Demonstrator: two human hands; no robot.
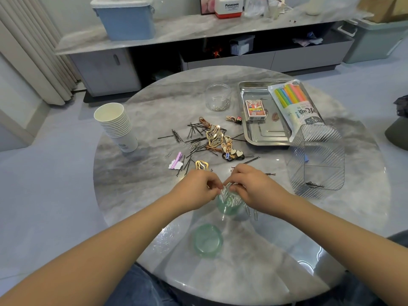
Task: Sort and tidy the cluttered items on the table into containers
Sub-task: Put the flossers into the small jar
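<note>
Both hands meet over a small green-tinted jar (228, 205) near the worktop's (136, 191) front. It is packed with white swabs (227, 194). Left hand (196, 187) and right hand (254, 188) pinch the swab tips with curled fingers. Its round lid (208, 240) lies just nearer.
</note>
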